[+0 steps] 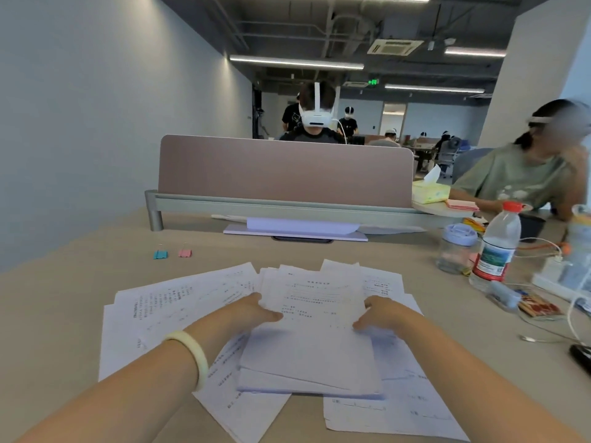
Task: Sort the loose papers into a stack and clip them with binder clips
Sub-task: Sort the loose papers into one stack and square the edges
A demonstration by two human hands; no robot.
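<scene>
A rough stack of printed papers point(311, 327) lies in the middle of the beige desk, its sheets uneven at the edges. My left hand point(252, 310) grips the stack's left edge, thumb on top. My right hand point(380, 314) grips its right edge the same way. More loose papers point(166, 311) are spread flat under and around the stack, to the left, right and front. A blue binder clip point(160, 254) and a pink binder clip point(185, 252) lie side by side on the desk at the far left, well beyond my hands.
A pink-brown divider panel point(284, 169) closes the desk's far side. At the right stand a water bottle point(495, 247), a clear jar point(455, 247), cables and small items. A seated person point(524, 174) is at the far right, another behind the divider.
</scene>
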